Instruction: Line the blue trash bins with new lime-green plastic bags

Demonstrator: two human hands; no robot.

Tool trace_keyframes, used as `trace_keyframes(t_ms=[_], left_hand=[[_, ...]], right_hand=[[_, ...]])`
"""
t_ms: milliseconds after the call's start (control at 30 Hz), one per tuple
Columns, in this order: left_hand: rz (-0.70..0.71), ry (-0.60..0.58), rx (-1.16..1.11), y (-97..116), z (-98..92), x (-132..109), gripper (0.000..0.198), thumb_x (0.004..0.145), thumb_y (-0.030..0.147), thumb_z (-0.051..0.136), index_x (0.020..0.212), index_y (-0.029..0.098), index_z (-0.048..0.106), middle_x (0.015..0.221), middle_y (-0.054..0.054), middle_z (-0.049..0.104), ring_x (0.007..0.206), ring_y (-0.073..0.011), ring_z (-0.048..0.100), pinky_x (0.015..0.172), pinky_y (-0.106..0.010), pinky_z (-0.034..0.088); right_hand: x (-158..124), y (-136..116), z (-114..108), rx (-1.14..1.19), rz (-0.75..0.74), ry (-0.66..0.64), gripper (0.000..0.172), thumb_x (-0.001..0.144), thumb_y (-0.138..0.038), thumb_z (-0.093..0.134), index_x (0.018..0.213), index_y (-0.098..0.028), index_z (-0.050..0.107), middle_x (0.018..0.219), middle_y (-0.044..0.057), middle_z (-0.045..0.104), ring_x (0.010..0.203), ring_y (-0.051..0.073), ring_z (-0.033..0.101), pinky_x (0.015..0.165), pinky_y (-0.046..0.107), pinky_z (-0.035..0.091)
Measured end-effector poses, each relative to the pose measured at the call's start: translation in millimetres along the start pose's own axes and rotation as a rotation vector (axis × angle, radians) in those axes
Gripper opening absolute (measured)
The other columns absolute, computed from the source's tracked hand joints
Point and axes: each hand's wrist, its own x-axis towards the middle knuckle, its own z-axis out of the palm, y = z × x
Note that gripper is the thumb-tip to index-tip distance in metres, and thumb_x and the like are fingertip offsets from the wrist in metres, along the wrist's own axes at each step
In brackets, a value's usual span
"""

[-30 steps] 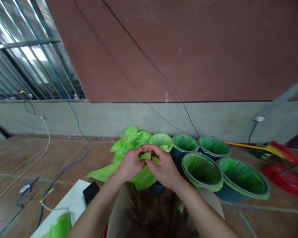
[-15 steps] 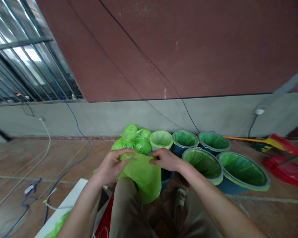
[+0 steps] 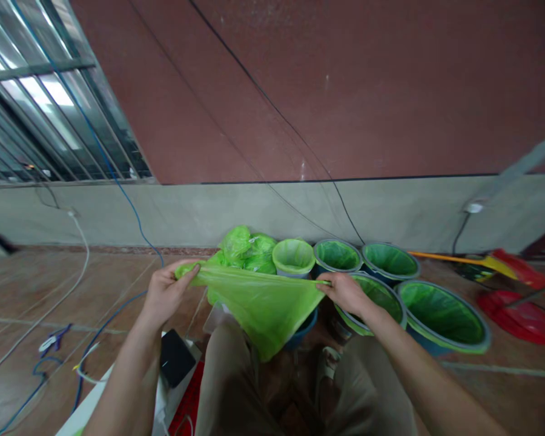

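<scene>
Bag, thin green plastic, stretched taut in the air above the person's knees, top edge a straight line and body sagging to a point at its 6 o'clock. Left hand at the bag's 9 o'clock, grip closed, thumb and fingers pinching the corner. Right hand at 3 o'clock, grip closed on the other corner. Step in hand reads as spreading the top edge. My judgement: pull evenly from both ends, pinch only one layer of film per hand so the mouth can part, and go easy, since film this thin may tear at the pinch points. Small blue bin partly hidden just behind the bag's lower right. Heap of green bags at 12 o'clock, against the wall. Lined bins clustered from 1 to 3 o'clock on the floor. Black phone at 7 o'clock. Red dustpan far out at 3 o'clock.
</scene>
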Motion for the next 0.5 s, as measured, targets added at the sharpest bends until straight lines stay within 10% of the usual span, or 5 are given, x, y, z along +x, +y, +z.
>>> trace_keyframes(t_ms=[267,500], left_hand=[[-0.106,0.119,-0.101,-58,-0.3,22,0.038,0.058,0.047,0.078,0.078,0.016,0.071,0.078,-0.004,0.07,0.074,-0.019,0.061,0.073,-0.03,0.051],[-0.189,0.428,0.237,-97,37.0,13,0.062,0.064,0.036,0.072,0.119,0.014,0.056,0.11,-0.012,0.062,0.09,-0.0208,0.062,0.082,-0.035,0.051]], right_hand=[[-16,-7,-27,0.454,0.021,0.3,0.024,0.074,-0.044,0.067,0.077,-0.02,0.072,0.072,0.002,0.067,0.064,0.017,0.055,0.062,0.028,0.041],[-22,-71,0,0.561,0.03,0.433,0.025,0.08,-0.042,0.064,0.077,-0.018,0.069,0.057,-0.003,0.053,0.051,0.011,0.042,0.05,0.024,0.032]])
